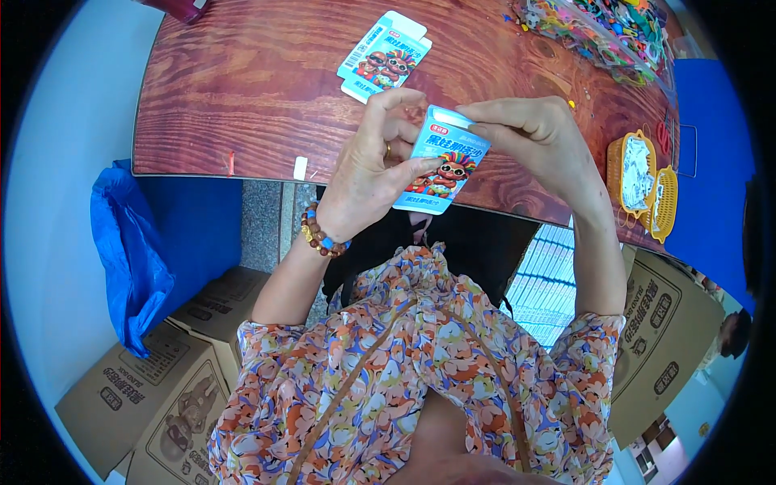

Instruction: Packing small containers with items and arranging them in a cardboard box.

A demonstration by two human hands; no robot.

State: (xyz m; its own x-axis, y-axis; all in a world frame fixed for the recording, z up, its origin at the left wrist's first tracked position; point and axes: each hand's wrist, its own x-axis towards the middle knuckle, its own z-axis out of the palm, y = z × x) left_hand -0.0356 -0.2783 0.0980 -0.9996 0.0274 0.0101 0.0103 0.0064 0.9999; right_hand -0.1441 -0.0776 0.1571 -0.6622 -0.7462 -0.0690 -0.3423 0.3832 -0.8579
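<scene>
Head view: both hands are at the near table edge, working on one blue box [457,144] with a cartoon print. Box is up off the table [242,97], tilted, its lower end overlapping the near edge as seen from above.

Left hand [364,174] is clamped on the box: thumb across the printed front, fingers at the left side and behind. Ring on one finger, beaded bracelet [325,239] on that wrist.

Right hand [543,137] is at the box's top end, thumb and index close together by the upper right corner, where a white inner face shows. Can't tell whether they pinch the flap or just touch it.

Second box [388,61], same print, lies beyond the left hand, flaps out at both ends, looks flattened.

Far right of table: clear plastic bag [602,40] of small multicoloured pieces, loose yellow bits beside it. Nearer, at the right edge: two yellow baskets [665,212] side by side, silvery-white stuff inside. Near edge, left of the hands: small white piece [300,168], red strip [231,163].

Off the table: blue bag [133,263] at left, brown cartons [182,428] on both sides.
</scene>
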